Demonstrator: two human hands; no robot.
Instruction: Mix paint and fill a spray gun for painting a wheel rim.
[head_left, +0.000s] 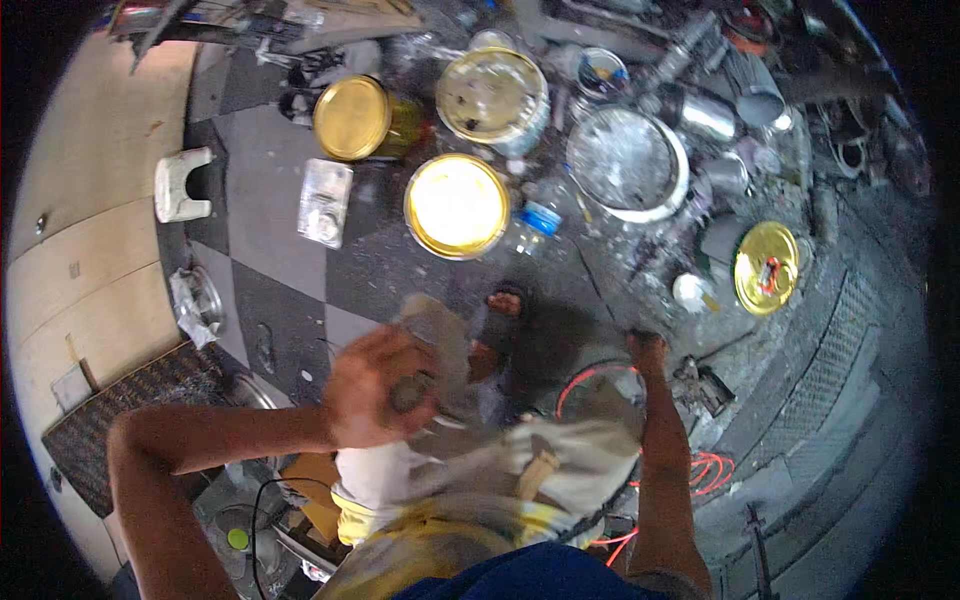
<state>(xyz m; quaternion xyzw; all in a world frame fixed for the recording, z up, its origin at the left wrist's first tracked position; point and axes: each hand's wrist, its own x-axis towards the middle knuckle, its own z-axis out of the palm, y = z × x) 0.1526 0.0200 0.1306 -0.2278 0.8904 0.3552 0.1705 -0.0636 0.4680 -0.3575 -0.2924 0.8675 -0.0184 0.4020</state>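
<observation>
My left hand (378, 390) is raised in front of my body, its fingers bent and closed around a pale grey-beige, sheet-like piece (440, 345). Motion blurs this piece, so its kind is unclear. A dark round patch shows at the hand, and I cannot make out what it is. Lower down and to the right, my right hand (648, 348) reaches out beside my leg, close to a red hose (600, 372). Its fingers are dark and small in view, and anything in them is hidden. My pale, stained trousers (570, 450) lie between both arms.
Ahead stand a gold-lidded tin (352, 118), a shiny round tin (457, 206), a stained bucket (492, 95) and a white-rimmed tub (628, 165). A plastic bottle (538, 225) lies near them. A white stool (184, 186) is left; another gold-topped can (767, 268) is right.
</observation>
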